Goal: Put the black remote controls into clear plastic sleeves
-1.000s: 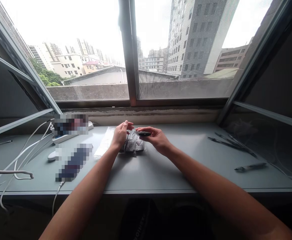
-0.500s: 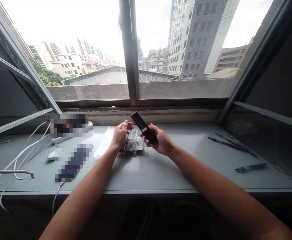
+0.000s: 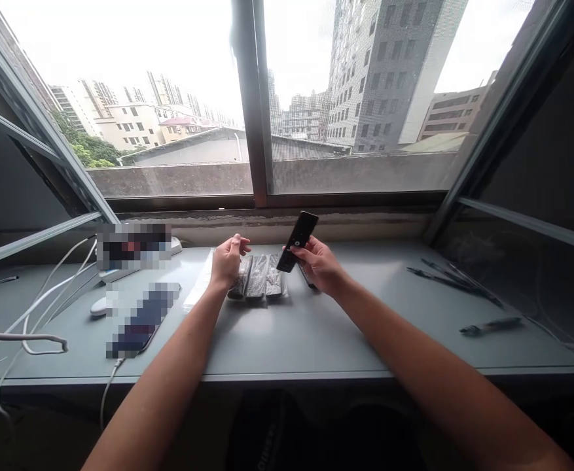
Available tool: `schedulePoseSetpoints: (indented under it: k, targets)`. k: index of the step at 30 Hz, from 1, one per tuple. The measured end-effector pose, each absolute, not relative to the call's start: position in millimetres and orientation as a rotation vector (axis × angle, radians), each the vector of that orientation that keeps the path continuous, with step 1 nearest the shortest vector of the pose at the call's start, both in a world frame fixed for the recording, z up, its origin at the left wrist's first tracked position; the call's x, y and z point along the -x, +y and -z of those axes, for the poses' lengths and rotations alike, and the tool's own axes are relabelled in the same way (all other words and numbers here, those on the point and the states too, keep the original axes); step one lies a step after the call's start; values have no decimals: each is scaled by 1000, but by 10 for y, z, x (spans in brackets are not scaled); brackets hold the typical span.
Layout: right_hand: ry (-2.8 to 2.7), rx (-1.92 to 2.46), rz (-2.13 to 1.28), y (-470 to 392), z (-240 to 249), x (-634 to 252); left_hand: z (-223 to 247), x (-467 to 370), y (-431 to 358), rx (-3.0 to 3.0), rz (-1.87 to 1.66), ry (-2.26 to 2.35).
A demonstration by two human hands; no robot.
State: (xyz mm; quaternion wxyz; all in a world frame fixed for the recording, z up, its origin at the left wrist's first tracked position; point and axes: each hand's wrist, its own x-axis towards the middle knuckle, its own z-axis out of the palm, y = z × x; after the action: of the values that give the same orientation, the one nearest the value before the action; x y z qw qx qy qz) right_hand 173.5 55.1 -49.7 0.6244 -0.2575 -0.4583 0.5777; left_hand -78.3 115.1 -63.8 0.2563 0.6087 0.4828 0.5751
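A black remote control (image 3: 296, 243) is gripped in my right hand (image 3: 323, 265), button side toward me, raised above the desk and tilted with its top to the right. Under that hand, part of another dark remote (image 3: 307, 277) shows on the desk; the hand hides the rest. My left hand (image 3: 226, 260) hovers with loosely curled fingers and nothing visible in them. Beside it, several dark remotes in clear plastic bags (image 3: 256, 278) lie side by side. White plastic sheets or bags (image 3: 199, 284) lie partly behind my left wrist.
On the left are a blurred-out phone (image 3: 144, 324) with a cable, a power strip (image 3: 176, 246), a white rounded object (image 3: 100, 307) and white cables (image 3: 31, 314). Pens (image 3: 490, 326) lie at right. The window ledge (image 3: 365, 230) bounds the desk's back.
My right hand has turned the remote from its back with a white label to its button side, tilting it rightward. My left hand has drawn slightly left, away from it.
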Motion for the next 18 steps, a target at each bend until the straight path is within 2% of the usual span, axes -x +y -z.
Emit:
schedulePoseSetpoints:
  k: [6,11,18]
  targets:
    - [-1213,782,-1084,626,493,-1854,625,783,1109,-1809,-1531,1406]
    - [-1505,1077,-813,653,579,-1891,614,767,1059,-1954,-1470,1455]
    - [-1918,1273,-446,767,727,-1887,621,752,1067,-2040,-1410,1468]
